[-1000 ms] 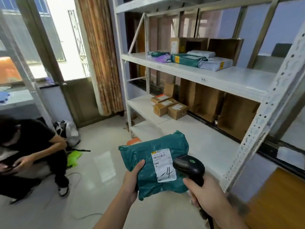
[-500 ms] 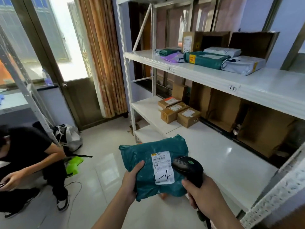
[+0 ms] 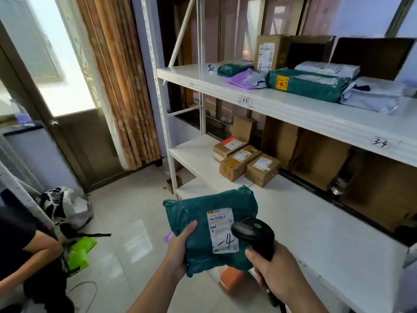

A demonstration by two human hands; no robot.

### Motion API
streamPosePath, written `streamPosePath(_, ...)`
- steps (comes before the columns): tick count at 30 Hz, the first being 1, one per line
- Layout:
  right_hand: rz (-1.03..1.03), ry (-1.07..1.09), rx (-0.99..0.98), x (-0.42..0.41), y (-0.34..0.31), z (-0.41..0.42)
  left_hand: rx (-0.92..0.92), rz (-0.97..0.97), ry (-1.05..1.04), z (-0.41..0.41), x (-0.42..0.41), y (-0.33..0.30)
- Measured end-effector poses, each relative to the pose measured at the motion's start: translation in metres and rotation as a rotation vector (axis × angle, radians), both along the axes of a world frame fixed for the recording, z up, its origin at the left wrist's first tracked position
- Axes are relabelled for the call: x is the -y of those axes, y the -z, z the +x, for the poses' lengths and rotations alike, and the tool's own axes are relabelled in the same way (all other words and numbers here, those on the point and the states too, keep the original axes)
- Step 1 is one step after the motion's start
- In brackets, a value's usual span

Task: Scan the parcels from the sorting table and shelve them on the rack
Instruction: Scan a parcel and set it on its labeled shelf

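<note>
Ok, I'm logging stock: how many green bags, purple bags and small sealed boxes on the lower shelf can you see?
Green bags: 3, one in the left hand, two on the upper shelf
Purple bags: 1
Small sealed boxes on the lower shelf: 3
Total: 7

Curtain [image 3: 117, 86] by door [image 3: 74, 141]; seated person [image 3: 27, 256] w/ bag [image 3: 67, 206] nearby.

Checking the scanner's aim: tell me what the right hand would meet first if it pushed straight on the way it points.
The right hand grips the black scanner, whose head points at the green parcel in the left hand. It would likely meet the parcel's white label first; the gap is unclear.
</note>
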State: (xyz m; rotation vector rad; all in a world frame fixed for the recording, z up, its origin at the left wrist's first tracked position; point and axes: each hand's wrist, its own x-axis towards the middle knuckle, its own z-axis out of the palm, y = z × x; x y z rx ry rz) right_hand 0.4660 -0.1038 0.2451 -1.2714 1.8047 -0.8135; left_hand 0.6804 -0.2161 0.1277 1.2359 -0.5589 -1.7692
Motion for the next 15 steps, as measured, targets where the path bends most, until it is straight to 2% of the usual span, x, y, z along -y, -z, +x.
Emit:
streamPosePath(7, 0.013, 0.109, 0.017, 0.062, 0.003, 0.016, -0.015, -0.003, 0.059, 0.010, 0.097, 0.018)
streamPosePath(15, 0.031, 0.213, 0.098, 0.128, 0.009, -0.006, 0.005, 0.016, 0.203, -0.043, 0.178, 0.008)
